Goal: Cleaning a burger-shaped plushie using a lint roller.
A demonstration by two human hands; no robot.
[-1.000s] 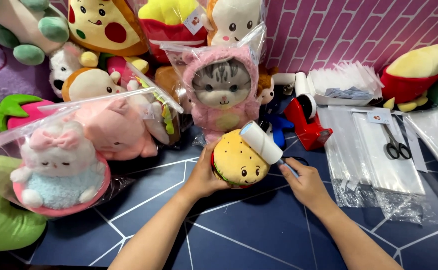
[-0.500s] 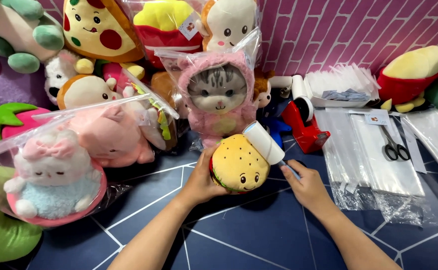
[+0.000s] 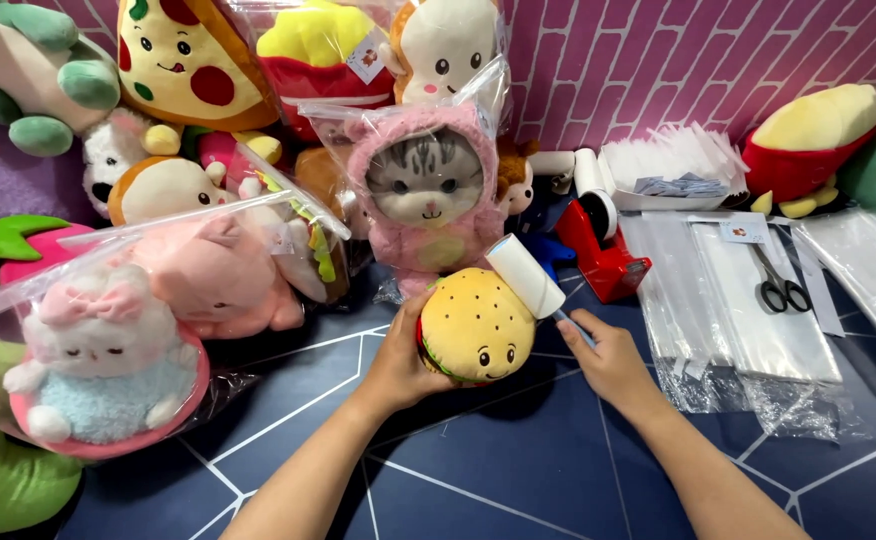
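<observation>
Burger plush (image 3: 476,326), yellow bun with a small face, held upright above the dark blue floor (image 3: 518,470), left hand (image 3: 403,355) cupped round its left side. Right hand (image 3: 613,358) closed on the handle of a white lint roller (image 3: 525,276), whose roll rests on the plush's top. Bagged cat plush in pink suit (image 3: 428,190) just behind; red tape dispenser (image 3: 606,250) and scissors (image 3: 778,285) to the right.

Your left hand (image 3: 398,362) cups the left side of the burger plush (image 3: 476,325), fingers curled round its back edge, thumb toward you, forearm running down and left from it. Your right hand (image 3: 613,362) sits just right of the burger plush, knuckles up, fingers pinched on the thin handle of the lint roller (image 3: 526,276), its forearm angling down to the right
</observation>
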